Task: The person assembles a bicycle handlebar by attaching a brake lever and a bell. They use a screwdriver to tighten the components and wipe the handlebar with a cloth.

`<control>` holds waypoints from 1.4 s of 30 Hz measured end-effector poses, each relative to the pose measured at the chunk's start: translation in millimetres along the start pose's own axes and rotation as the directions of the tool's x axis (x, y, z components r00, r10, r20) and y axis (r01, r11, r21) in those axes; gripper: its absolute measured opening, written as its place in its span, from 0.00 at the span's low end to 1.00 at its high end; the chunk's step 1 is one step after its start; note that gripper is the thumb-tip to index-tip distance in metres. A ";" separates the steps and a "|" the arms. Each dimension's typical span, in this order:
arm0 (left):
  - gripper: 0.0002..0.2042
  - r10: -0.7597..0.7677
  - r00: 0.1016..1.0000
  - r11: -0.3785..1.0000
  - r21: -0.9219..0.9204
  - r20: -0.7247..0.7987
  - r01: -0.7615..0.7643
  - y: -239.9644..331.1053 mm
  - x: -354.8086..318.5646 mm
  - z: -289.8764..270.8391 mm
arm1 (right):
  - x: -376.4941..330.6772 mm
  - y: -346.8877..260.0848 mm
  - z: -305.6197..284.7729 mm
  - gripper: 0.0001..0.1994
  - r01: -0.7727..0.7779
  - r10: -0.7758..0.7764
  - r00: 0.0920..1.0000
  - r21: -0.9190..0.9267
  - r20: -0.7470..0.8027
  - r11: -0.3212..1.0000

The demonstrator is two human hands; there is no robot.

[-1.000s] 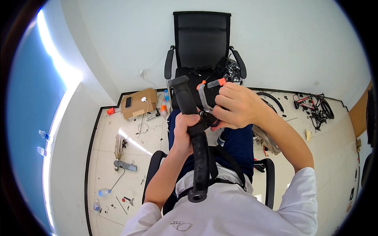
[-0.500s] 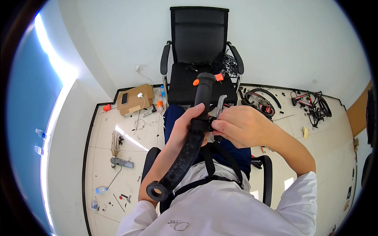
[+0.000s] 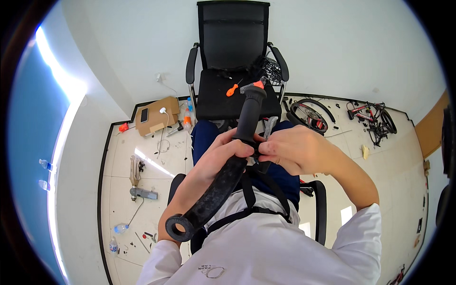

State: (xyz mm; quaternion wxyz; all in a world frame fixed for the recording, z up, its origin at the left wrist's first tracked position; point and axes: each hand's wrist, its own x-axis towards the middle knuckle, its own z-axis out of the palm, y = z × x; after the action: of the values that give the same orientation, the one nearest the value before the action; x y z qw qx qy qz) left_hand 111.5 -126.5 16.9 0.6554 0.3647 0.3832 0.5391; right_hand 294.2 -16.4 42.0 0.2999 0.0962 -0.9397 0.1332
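A black handlebar piece (image 3: pixel 213 194) slants across my lap. It has a ribbed rubber grip (image 3: pixel 249 116) at its far end and a ring-shaped eye at its near end. My left hand (image 3: pixel 218 154) is closed around it just below the grip, thumb pressed by the clamp area. Close against that spot, my right hand (image 3: pixel 301 149) is closed with fingertips pinched at the grey brake lever (image 3: pixel 270 127) and its dark mount. The fingers hide most of the mount. An orange-handled screwdriver (image 3: pixel 232 90) lies on the chair seat beyond.
A black mesh chair (image 3: pixel 232 42) faces me, with a black wire basket (image 3: pixel 271 71) on its seat. Cardboard (image 3: pixel 156 124) with a phone lies at left, near bottles and a metal fork (image 3: pixel 135 171). A bicycle wheel (image 3: pixel 308 116) and frame parts (image 3: pixel 375 123) lie at right.
My left thumb has slid down from the grip to the clamp area. The handlebar's grip end has swung slightly right, and my right fingers have pressed in closer.
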 end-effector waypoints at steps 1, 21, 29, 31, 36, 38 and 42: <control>0.16 -0.006 1.000 1.000 0.001 -0.017 0.006 -1.8 0.6 1.0 | -2.4 6.6 1.2 0.09 -0.033 0.032 0.999 0.061 0.009 0.998; 0.24 0.595 0.782 0.312 0.950 -0.187 -0.011 -24.7 215.9 -150.6 | -108.7 228.8 135.9 0.07 -0.786 0.836 0.540 0.298 -0.098 0.542; 0.23 0.522 0.797 0.233 0.949 -0.305 0.211 -67.3 377.7 -276.6 | -126.8 394.5 175.7 0.02 -0.876 0.940 0.341 0.360 -0.009 0.322; 0.23 0.507 0.782 0.235 0.931 -0.362 0.278 -77.7 401.5 -294.5 | -110.1 443.3 180.4 0.03 -0.843 0.904 0.420 0.334 -0.083 0.422; 0.30 0.579 0.758 0.285 0.946 -0.301 0.157 -104.6 421.7 -313.6 | -69.2 548.2 208.5 0.08 -0.786 0.792 0.594 0.107 -0.141 0.609; 0.33 0.453 0.741 0.556 0.807 -0.496 0.200 -99.6 420.3 -305.5 | -71.3 576.2 228.9 0.10 -0.762 0.756 0.645 -0.021 -0.111 0.647; 0.33 0.545 0.655 0.566 0.806 -0.524 0.173 -117.4 409.4 -309.3 | -72.0 589.3 248.3 0.11 -0.781 0.776 0.625 -0.095 -0.087 0.618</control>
State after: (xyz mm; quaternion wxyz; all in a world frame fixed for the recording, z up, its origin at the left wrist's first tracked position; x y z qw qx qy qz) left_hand -64.0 279.4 -268.6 0.1376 0.4139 0.7639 0.4756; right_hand 64.7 471.8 -308.9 0.2356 -0.3411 -0.8892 0.1934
